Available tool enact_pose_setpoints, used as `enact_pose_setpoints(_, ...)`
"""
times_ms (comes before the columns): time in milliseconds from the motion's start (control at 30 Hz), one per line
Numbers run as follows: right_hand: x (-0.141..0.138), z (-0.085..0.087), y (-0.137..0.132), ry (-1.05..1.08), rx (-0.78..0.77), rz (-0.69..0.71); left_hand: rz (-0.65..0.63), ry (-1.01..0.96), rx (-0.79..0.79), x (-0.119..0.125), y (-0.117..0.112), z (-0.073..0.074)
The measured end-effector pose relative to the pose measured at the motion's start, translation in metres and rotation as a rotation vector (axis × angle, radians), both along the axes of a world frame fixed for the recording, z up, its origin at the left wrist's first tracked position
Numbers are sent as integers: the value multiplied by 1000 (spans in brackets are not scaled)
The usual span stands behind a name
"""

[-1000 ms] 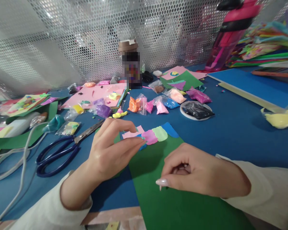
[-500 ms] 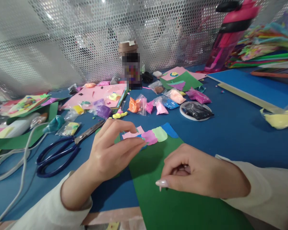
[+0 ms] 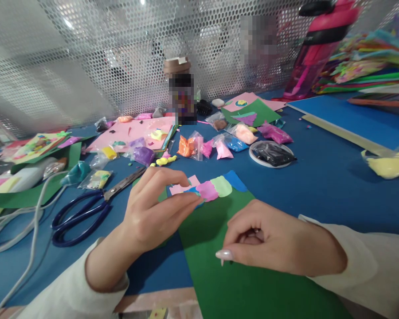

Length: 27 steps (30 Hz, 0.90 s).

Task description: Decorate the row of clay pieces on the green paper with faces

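My left hand (image 3: 154, 212) reaches over the far end of a green paper sheet (image 3: 216, 235). Its fingers are stretched out and slightly apart, and the tips touch a small blue piece beside a flattened pink clay piece (image 3: 207, 190). A light green clay piece (image 3: 222, 186) and a blue piece (image 3: 236, 180) continue that row to the right. Behind the fingertips shows a light pink piece (image 3: 194, 180). My right hand (image 3: 269, 241) is curled above the green sheet, thumb against forefinger; a tiny dark bit shows under the thumb, too small to name.
Scissors (image 3: 89, 212) with dark blue handles lie left of my left hand, near a white cable (image 3: 35, 239). Behind are several clay bags, including an orange one (image 3: 185, 146), and a round lid (image 3: 272, 154) with black clay. A pink bottle (image 3: 306, 62) stands by a mesh partition (image 3: 126, 57).
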State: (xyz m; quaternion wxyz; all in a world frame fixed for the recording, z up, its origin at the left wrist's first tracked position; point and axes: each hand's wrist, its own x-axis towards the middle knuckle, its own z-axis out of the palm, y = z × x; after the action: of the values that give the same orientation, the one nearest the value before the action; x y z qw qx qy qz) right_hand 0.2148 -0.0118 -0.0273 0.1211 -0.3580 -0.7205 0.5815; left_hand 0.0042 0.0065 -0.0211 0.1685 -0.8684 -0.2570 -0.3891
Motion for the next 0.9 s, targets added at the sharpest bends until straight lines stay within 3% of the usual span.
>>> enact_pose_setpoints(900, -1, 1, 1, -29, 0, 4, -4, 39, -13, 1, -2, 1)
